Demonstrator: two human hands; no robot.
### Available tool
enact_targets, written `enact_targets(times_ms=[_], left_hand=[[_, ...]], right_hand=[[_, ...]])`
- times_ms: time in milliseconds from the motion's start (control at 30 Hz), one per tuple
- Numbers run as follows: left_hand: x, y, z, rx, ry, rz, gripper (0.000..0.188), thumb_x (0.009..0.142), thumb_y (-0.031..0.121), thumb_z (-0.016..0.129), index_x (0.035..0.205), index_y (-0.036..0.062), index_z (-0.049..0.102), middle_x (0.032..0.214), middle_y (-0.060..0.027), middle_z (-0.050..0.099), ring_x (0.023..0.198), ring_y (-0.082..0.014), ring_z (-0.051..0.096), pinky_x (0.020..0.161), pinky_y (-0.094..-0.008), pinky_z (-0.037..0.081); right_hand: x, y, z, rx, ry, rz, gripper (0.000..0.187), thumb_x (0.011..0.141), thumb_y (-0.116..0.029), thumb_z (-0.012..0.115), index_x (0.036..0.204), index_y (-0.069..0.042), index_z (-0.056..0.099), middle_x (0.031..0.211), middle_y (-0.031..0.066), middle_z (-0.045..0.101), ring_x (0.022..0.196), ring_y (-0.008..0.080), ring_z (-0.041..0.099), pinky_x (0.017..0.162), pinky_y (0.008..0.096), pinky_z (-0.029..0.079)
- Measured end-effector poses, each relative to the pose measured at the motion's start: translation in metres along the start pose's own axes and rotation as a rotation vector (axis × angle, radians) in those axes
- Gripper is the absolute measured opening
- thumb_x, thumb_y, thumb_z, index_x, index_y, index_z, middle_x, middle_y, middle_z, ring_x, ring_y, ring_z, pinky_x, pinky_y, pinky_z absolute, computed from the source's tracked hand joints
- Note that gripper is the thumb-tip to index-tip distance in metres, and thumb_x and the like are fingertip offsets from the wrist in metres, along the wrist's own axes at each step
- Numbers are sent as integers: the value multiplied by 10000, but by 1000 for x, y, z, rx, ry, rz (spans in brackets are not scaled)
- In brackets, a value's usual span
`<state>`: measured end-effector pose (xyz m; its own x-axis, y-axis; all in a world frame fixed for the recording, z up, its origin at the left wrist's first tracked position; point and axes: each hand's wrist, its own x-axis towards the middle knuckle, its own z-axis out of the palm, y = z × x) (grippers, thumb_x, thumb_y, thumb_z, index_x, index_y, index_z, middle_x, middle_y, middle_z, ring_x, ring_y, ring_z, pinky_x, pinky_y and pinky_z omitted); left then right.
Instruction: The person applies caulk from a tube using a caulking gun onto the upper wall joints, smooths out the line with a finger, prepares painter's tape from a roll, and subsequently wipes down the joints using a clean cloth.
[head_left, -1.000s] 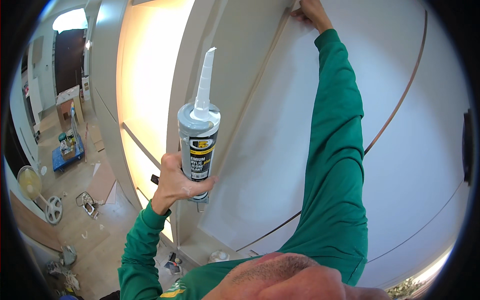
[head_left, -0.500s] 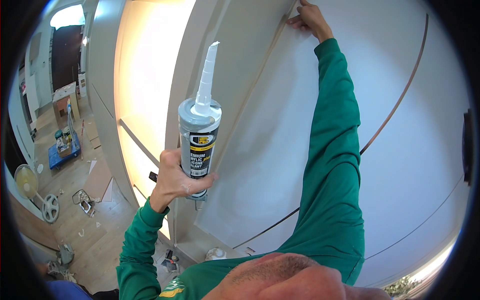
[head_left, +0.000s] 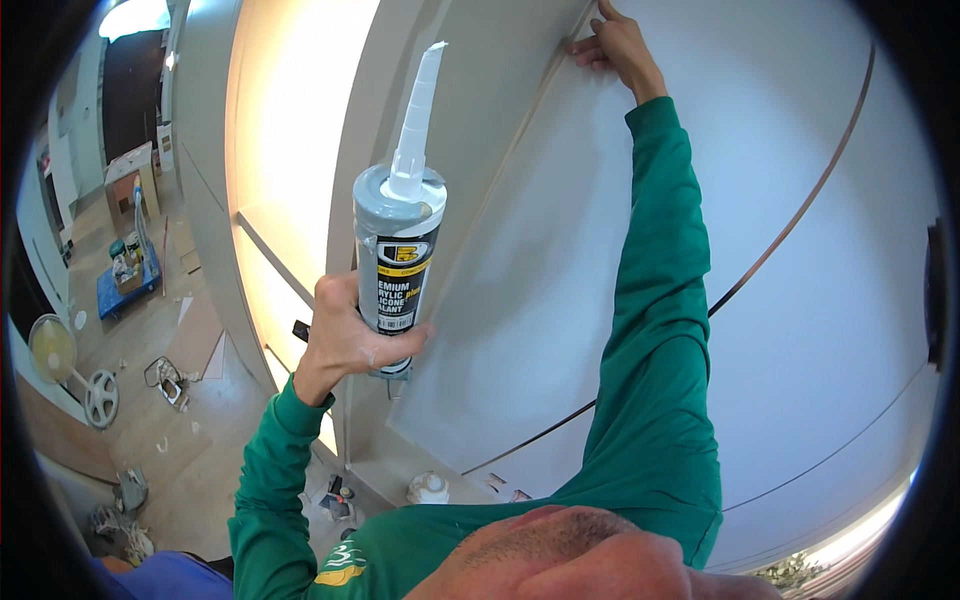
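While held upright near mid-view: one sealant cartridge [head_left: 398, 270], grey and white with a dark label, set before the greyish frame [head_left: 490, 75] between lit niche [head_left: 285, 130] and white panel [head_left: 540, 300]. Fitted on top: one long tapered white nozzle [head_left: 415, 125], pointing upward, tip free.

Left hand [head_left: 350, 330]: closed round the lower part of the cartridge, thumb across the front. Same hold as a second ago, only raised a little higher in view.

Right hand [head_left: 628, 52]: at full reach near the upper rim, part-open, index finger stretched up to the pale edge strip [head_left: 516, 145] beside the panel, other fingers bent toward the panel. Nothing visibly held. Contact of fingertip with strip: too small to confirm.

Changed over the last second: right hand lower in view and more fully shown, apparently shifted down along the strip, though partly perhaps through tilt of the head view. Also new at lower left: a larger patch of blue cloth [head_left: 175, 572].

Bearing on the work, as judged: attention at the strip, by bare finger rather than by nozzle; cartridge merely carried, well apart from the right hand.

Also listed: copper-coloured strip [head_left: 830, 163] across the panel, passing behind the right green sleeve [head_left: 655, 240]; blue trolley [head_left: 115, 300] and round fan [head_left: 52, 348], both at far left on the floor.
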<state>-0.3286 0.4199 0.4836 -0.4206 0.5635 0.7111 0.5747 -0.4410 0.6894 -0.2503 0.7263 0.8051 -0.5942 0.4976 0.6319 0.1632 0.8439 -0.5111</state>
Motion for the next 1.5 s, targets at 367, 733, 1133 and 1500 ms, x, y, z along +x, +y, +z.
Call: enact_targets(times_ms=[367, 733, 1133, 1500], left_hand=[[-2, -2, 1, -17, 5, -15, 377, 575, 208, 837, 787, -65, 685, 716, -114, 712, 629, -171, 692, 631, -290, 568], [-1, -2, 4, -28, 8, -12, 364, 589, 214, 835, 776, -61, 686, 697, -103, 705, 613, -161, 680, 624, -283, 562], [-2, 0, 3, -15, 11, -29, 376, 590, 230, 838, 792, -50, 690, 711, -97, 710, 621, -165, 683, 630, -283, 564], [-1, 1, 4, 7, 9, -16, 384, 587, 228, 842, 807, -50, 693, 710, -93, 710, 621, -158, 683, 632, -282, 565]], right_hand=[[-29, 16, 27, 51, -4, 38, 596, 1022, -107, 309, 1583, -177, 121, 784, 223, 710, 537, 252, 664, 490, 346, 562], [-59, 30, 45, 86, -33, 70, 588, 1042, -123, 302, 1584, -185, 82, 796, 222, 708, 549, 247, 667, 510, 341, 578], [-87, 56, 67, 146, -69, 126, 590, 997, -84, 341, 1565, -159, 200, 896, 170, 717, 676, 223, 685, 607, 317, 524], [-113, 75, 89, 225, -101, 148, 613, 1018, -68, 287, 1587, -179, 89, 813, 174, 718, 554, 190, 652, 529, 278, 492]])
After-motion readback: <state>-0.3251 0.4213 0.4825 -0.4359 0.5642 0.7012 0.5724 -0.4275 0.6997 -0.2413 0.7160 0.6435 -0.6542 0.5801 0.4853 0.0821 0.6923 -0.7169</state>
